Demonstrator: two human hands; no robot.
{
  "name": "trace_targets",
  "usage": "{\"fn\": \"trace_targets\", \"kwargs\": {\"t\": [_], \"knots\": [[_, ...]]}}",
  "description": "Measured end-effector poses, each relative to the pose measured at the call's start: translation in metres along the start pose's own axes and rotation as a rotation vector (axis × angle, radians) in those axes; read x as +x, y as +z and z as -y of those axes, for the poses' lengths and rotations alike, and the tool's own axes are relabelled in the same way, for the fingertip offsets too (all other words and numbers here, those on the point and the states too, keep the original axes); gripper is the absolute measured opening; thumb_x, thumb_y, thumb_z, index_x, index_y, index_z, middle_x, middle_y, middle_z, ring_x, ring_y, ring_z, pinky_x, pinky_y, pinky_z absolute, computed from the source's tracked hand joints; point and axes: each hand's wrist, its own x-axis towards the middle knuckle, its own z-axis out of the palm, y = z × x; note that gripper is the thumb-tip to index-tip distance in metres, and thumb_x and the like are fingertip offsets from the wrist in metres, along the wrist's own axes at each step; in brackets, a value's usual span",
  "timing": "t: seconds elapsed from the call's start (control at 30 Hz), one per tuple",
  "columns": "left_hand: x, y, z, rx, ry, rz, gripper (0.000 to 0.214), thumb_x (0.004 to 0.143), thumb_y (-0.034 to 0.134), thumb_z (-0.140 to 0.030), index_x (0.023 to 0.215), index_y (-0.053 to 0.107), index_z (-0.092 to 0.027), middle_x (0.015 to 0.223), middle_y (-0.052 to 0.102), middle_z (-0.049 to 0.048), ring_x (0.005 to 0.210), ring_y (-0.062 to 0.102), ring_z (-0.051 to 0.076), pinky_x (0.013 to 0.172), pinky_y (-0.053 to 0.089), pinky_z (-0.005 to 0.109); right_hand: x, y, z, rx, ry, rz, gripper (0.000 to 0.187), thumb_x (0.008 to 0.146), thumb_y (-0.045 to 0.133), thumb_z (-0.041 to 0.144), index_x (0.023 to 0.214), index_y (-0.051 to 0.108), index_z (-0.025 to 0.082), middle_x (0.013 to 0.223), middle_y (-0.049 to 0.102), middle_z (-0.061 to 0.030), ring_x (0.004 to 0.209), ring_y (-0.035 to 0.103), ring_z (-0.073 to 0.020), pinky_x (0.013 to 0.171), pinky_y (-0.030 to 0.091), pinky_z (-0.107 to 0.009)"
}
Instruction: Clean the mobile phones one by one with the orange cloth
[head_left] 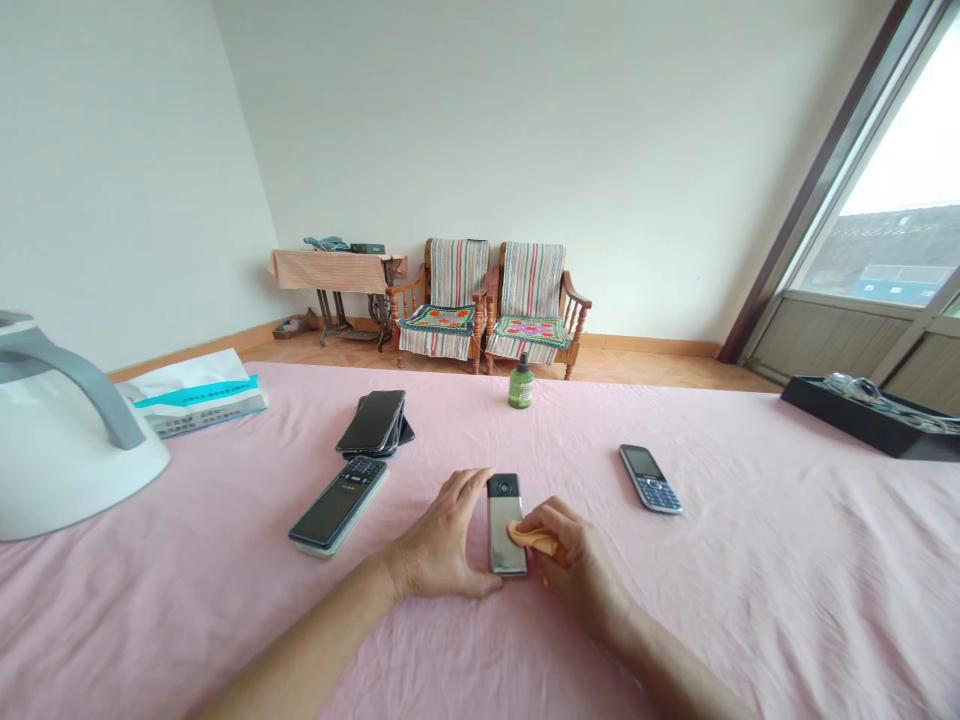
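Note:
A mobile phone (pixel 499 538) lies on the pink cloth in front of me, its silver back and black camera end facing up. My left hand (pixel 439 540) steadies it from the left, fingertips at its far end and thumb at its near end. Pinched in my right hand (pixel 581 565) is a small orange-yellow cloth (pixel 538 540), pressed against the phone's back. To the right, a keypad phone (pixel 651 480) rests face up. Left of my hands lie a stacked pair of phones, a keypad phone (pixel 341 505) on top, and a pile of dark smartphones (pixel 373 422).
A green bottle (pixel 520 385) with a black top stands behind the phone. At left are a white kettle (pixel 67 450) and a tissue pack (pixel 199 395). A black box (pixel 862 420) of cables sits far right. Two wooden chairs (pixel 457 275) stand beyond the pink-covered table (pixel 720 600).

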Motion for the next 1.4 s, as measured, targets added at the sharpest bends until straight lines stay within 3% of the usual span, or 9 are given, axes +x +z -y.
{"fn": "trace_targets", "kwargs": {"t": [0.47, 0.73, 0.93, 1.23, 1.4], "knots": [[-0.001, 0.002, 0.005, 0.032, -0.059, -0.004, 0.105, 0.046, 0.082, -0.036, 0.134, 0.027, -0.019, 0.132, 0.039, 0.0141, 0.124, 0.035, 0.035, 0.105, 0.029, 0.051, -0.015, 0.000, 0.015, -0.178, -0.100, 0.135, 0.022, 0.074, 0.053, 0.000, 0.078, 0.061, 0.019, 0.082, 0.056, -0.0023, 0.072, 0.054, -0.0136, 0.062, 0.041, -0.024], [-0.002, 0.003, 0.009, 0.014, -0.095, -0.004, 0.107, 0.043, 0.083, -0.038, 0.134, 0.030, -0.021, 0.133, 0.040, 0.0131, 0.124, 0.035, 0.037, 0.104, 0.029, 0.053, -0.011, -0.012, 0.019, -0.292, -0.130, 0.142, 0.030, 0.071, 0.049, -0.007, 0.079, 0.061, 0.020, 0.081, 0.056, -0.0029, 0.076, 0.052, -0.0161, 0.066, 0.042, -0.027], [0.000, 0.005, 0.010, 0.007, -0.079, -0.028, 0.103, 0.045, 0.083, -0.042, 0.132, 0.032, -0.021, 0.131, 0.043, 0.0130, 0.122, 0.039, 0.035, 0.104, 0.030, 0.050, -0.005, 0.001, 0.029, -0.326, -0.234, 0.218, 0.025, 0.077, 0.050, -0.003, 0.077, 0.061, 0.020, 0.079, 0.057, -0.0028, 0.078, 0.051, -0.0165, 0.067, 0.041, -0.028], [0.000, 0.002, 0.008, 0.018, -0.093, 0.008, 0.108, 0.041, 0.084, -0.041, 0.133, 0.030, -0.020, 0.132, 0.041, 0.0132, 0.123, 0.036, 0.035, 0.103, 0.031, 0.050, -0.007, -0.010, 0.021, -0.278, -0.172, 0.145, 0.034, 0.069, 0.045, -0.009, 0.077, 0.061, 0.019, 0.080, 0.057, -0.0030, 0.077, 0.052, -0.0164, 0.065, 0.043, -0.027], [0.001, 0.004, 0.007, 0.025, -0.063, -0.010, 0.108, 0.040, 0.084, -0.038, 0.131, 0.030, -0.020, 0.128, 0.043, 0.0120, 0.120, 0.039, 0.034, 0.103, 0.031, 0.049, 0.018, -0.001, 0.024, -0.291, -0.221, 0.176, 0.030, 0.070, 0.049, -0.006, 0.074, 0.063, 0.019, 0.079, 0.058, -0.0024, 0.077, 0.053, -0.0158, 0.067, 0.043, -0.027]]}}
